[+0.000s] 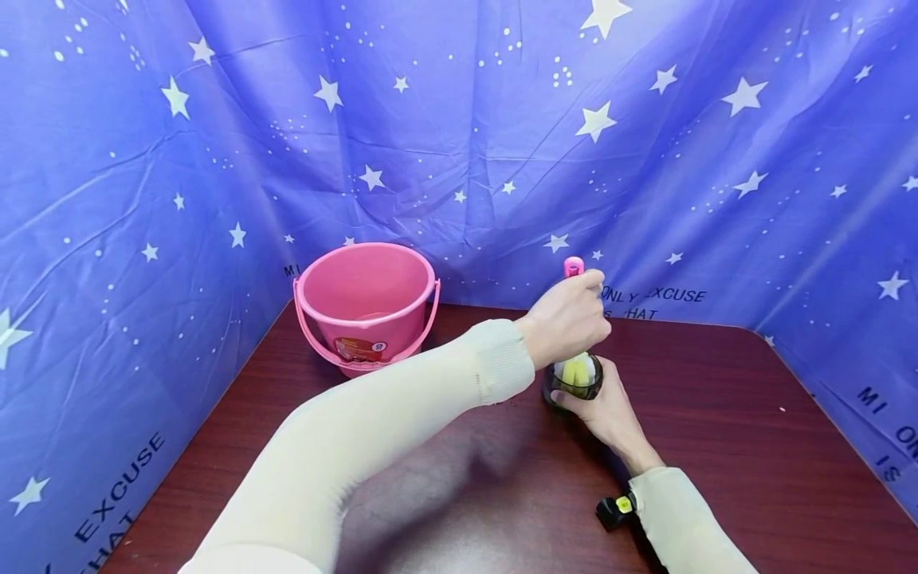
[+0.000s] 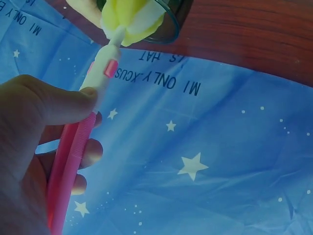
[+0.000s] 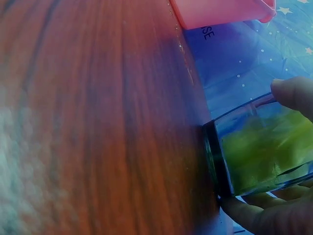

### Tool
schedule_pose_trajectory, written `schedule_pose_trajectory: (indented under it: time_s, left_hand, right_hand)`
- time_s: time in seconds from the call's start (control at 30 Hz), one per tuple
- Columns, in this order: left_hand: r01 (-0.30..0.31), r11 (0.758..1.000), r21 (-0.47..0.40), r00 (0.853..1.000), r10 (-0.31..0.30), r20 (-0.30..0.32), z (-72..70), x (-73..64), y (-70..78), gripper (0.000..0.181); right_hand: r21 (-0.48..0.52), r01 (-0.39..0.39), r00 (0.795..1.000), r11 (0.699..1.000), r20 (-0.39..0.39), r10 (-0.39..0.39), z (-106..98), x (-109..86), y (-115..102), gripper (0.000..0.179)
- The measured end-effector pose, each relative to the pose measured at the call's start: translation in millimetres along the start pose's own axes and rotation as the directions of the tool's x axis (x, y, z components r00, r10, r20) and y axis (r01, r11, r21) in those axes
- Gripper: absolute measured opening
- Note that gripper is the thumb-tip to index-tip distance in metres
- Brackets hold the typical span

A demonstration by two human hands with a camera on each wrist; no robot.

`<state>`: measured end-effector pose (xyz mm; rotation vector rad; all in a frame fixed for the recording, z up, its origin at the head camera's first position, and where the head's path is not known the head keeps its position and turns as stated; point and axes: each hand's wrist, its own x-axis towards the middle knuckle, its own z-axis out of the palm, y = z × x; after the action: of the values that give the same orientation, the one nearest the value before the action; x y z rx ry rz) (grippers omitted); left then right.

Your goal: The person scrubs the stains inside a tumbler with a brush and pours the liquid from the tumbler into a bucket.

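Note:
My left hand grips the pink-and-white handle of a sponge cup brush, with the thumb laid along its white part. The brush's yellow-and-white sponge head sits in the mouth of a dark-tinted drinking glass. Yellow shows through the glass wall in the right wrist view. Around the glass curls my right hand, thumb on one side and fingers on the other. The glass is upright, its base right at the tabletop. In the head view, the left hand hides much of the handle.
A pink bucket with its handle hanging down in front stands at the back left of the dark wooden table. A blue star-print cloth hangs behind and along the sides. Black gear with a yellow tag is at the right wrist.

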<state>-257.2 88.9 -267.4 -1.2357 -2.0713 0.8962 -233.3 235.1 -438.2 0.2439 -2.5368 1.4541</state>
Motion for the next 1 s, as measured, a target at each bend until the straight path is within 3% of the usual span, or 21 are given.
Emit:
schedule_pose_trajectory:
  time_s: [0.33,0.63,0.83,1.0]
  left_hand:
    - [0.024,0.999,-0.024,0.999,-0.023,0.047,4.3,1.6,-2.6,0.031]
    - [-0.008,0.999,-0.032,0.998,0.01,0.06,3.8,-1.0,-2.0,0.031]
    - [-0.051,0.998,-0.034,0.998,0.052,0.038,-0.6,-1.3,0.7,0.031]
    - [-0.043,0.998,-0.035,0.998,0.044,0.041,-2.8,-0.1,0.6,0.028]
  right_hand:
    - [0.0,-0.033,0.999,0.999,-0.004,0.033,1,1.1,-1,0.074]
    - [-0.018,-0.023,1.0,1.0,-0.019,0.023,0,1.5,0,0.07]
    - [0.052,0.072,0.997,0.996,0.021,-0.074,-4,-0.4,-20,0.048]
    - [0.034,0.066,0.998,0.997,0.022,-0.067,-6,-6.2,-39,0.048]
